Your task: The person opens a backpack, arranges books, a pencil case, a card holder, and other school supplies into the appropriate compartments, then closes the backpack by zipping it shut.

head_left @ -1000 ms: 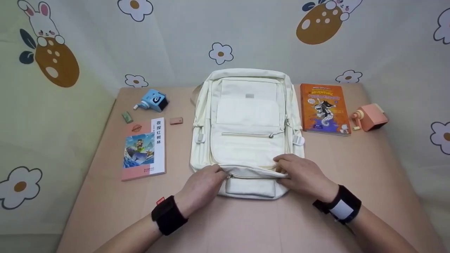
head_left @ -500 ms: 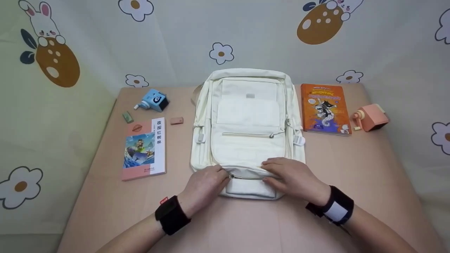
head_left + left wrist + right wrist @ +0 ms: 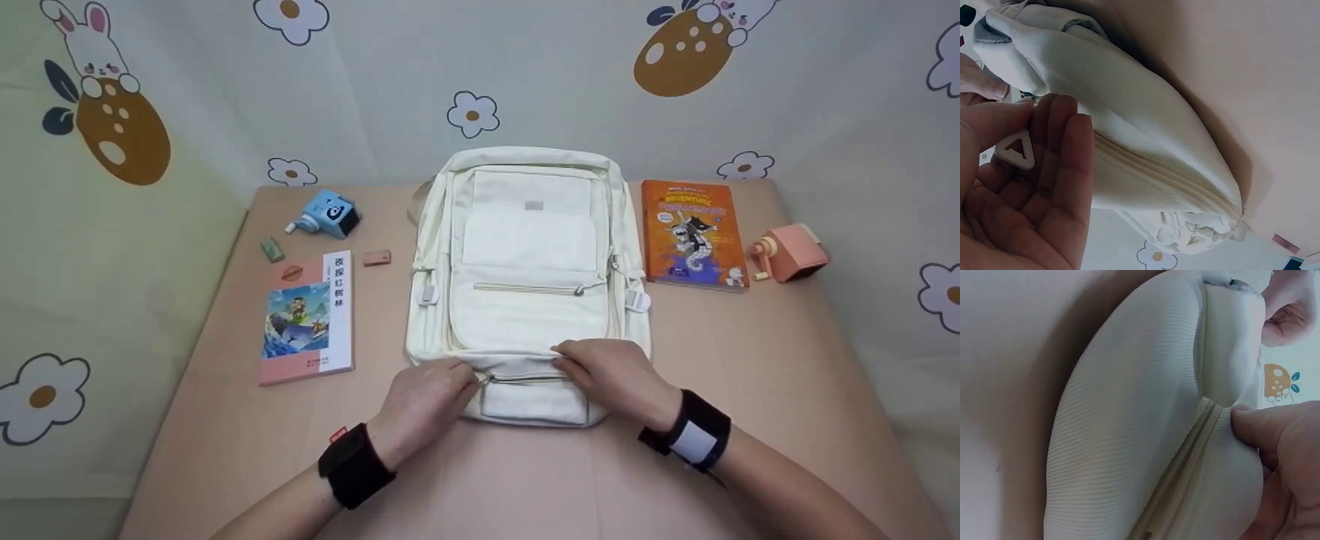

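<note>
A cream backpack lies on the table, its front side up. At its lower left edge my left hand pinches a zipper pull; the pull's triangular loop hangs below the thumb in the left wrist view. My right hand pinches the fabric at the lower front of the bag, thumb below and fingers above. Beside that thumb, in the right wrist view, runs a zipper with its tracks slightly parted. The bag hides some fingertips of both hands.
Left of the bag are a pink-and-white book, a blue pencil sharpener, a green eraser and a pink eraser. On the right lie an orange book and a pink pencil sharpener. A patterned curtain stands behind.
My right hand has slid leftward along the lower edge of the bag, toward the left hand. The left hand has stayed almost in place, and the backpack has hardly moved.
</note>
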A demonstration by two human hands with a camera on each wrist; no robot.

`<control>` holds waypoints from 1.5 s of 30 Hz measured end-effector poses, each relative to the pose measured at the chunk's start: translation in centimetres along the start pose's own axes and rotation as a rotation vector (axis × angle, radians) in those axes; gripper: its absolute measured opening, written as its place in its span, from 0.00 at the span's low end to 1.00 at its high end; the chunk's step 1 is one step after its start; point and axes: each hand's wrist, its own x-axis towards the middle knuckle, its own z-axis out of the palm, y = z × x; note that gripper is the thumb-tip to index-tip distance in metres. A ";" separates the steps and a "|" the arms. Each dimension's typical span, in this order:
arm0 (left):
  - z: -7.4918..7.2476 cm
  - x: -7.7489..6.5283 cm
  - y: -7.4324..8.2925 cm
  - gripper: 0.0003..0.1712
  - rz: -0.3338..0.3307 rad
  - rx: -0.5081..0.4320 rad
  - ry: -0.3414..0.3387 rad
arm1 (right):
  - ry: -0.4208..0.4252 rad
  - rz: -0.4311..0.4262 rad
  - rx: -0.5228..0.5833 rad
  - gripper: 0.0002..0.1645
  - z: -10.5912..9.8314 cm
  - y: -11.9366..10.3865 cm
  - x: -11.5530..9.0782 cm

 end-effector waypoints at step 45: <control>-1.1 -1.6 -2.7 0.04 -0.175 -0.101 -0.060 | -0.008 -0.171 -0.155 0.03 1.4 -5.2 3.5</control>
